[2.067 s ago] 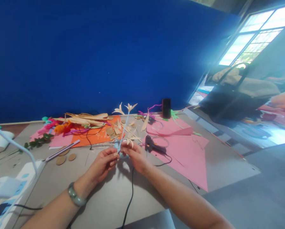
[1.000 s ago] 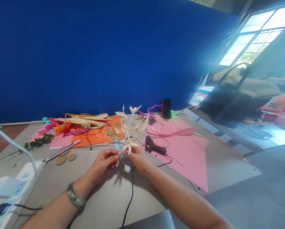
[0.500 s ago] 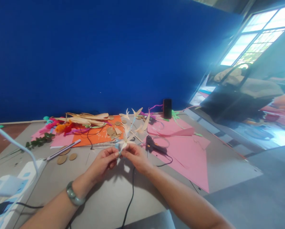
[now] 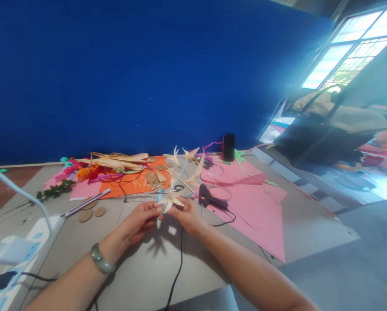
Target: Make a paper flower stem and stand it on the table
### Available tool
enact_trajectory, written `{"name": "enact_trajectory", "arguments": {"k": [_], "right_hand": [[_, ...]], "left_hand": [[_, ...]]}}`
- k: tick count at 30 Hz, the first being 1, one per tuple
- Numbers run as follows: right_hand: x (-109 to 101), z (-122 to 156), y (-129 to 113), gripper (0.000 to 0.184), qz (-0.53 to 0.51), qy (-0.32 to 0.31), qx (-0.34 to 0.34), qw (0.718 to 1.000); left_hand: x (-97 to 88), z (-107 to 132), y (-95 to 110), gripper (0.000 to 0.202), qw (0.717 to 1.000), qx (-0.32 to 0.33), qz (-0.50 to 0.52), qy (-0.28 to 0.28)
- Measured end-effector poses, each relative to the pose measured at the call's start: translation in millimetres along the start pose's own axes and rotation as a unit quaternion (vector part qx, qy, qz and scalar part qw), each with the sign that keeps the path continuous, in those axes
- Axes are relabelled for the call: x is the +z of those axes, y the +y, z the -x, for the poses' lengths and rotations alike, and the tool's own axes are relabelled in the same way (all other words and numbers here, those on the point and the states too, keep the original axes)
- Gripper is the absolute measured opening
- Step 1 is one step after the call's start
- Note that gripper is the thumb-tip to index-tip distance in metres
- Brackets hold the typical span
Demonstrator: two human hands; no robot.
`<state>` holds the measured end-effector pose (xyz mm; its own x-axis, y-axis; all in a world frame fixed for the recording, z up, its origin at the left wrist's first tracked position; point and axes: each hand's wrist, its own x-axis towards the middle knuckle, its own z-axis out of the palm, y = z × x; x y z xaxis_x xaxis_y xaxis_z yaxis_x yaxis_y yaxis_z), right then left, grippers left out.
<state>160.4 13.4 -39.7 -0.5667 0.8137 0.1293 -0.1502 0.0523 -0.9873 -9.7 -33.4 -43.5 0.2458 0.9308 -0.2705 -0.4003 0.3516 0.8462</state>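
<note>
Both hands meet over the front middle of the table around a pale husk-like flower [image 4: 170, 200] with pointed petals. My left hand [image 4: 145, 220], a green bangle [image 4: 100, 259] on its wrist, pinches just left of the bloom. From the other side, my right hand [image 4: 187, 214] closes its fingertips at the base of the petals. Several similar pale flowers rise behind the hands, among them one [image 4: 190, 154] near the blue wall; whether they share a stem with the held one I cannot tell. A black glue gun [image 4: 210, 198] lies right of my right hand.
Pink sheets [image 4: 261, 220] cover the right side. An orange sheet [image 4: 115, 188] carries dried husk strips [image 4: 122, 160] and round wooden slices. A utility knife [image 4: 88, 202] lies left of the hands. A white power strip [image 4: 34, 250], a standing phone [image 4: 228, 147] and a black cord [image 4: 177, 276] are also here.
The flower between my fingers has turned so that its open petals face me more and sit slightly lower. Both hands stay nearly in place; the view has shifted slightly.
</note>
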Motion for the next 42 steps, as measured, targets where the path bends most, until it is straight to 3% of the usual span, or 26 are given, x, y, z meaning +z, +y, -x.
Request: {"name": "enact_trajectory", "arguments": {"k": [8,16,23,31,36,42], "right_hand": [[-1.0,-4.6,2.7,0.022,-0.014,-0.001,-0.006,1.0],[-1.7,-4.8,3.1,0.023,-0.022,0.042,0.015,0.999],[-2.1,-4.0,2.5,0.019,0.008,0.042,-0.003,0.999],[0.8,-4.1,5.4,0.026,0.017,0.136,0.003,0.991],[1.4,-2.4,4.6,0.021,0.01,0.089,0.018,0.996],[0.8,-2.3,5.6,0.019,0.038,0.086,0.017,0.995]], "left_hand": [[10.5,2.3,3.0,0.032,0.987,0.082,-0.11,0.081],[14.7,7.4,4.6,0.03,0.978,0.117,-0.146,0.091],[10.4,5.3,5.3,0.028,0.979,0.101,-0.149,0.099],[14.5,4.4,4.2,0.033,0.989,0.065,-0.077,0.109],[9.5,2.4,2.7,0.031,0.991,0.071,-0.063,0.099],[11.5,2.7,1.7,0.032,0.988,0.069,-0.09,0.108]]}}
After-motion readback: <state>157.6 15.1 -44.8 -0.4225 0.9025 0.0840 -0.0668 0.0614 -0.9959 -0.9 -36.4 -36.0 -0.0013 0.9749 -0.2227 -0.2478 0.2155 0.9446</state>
